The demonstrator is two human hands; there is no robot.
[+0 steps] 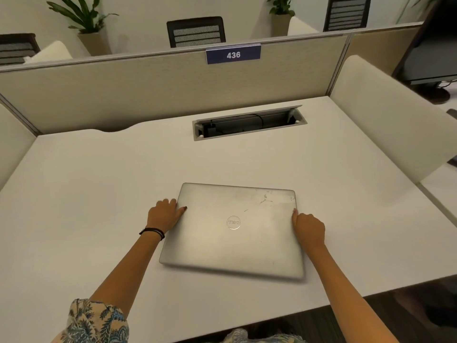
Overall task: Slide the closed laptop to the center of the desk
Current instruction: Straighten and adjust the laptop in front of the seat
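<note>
You held the closed laptop (235, 231) by its two sides, your left hand (164, 214) and right hand (309, 227) pressing in so it could slide straight. It lay flat near the desk's (99, 194) front edge, about midway across. Farther back, the cable box (249, 122) stood open.

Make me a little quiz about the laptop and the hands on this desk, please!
1. True or false: the laptop is open.
2. Where does the left hand hold the laptop? A) its left edge B) its near edge C) flat on the logo
3. Fill in: the sign on the divider reads ___.

Key:
1. False. The lid is shut, lying flat on the desk.
2. A. The right hand has its grip on the opposite edge.
3. 436.
</note>
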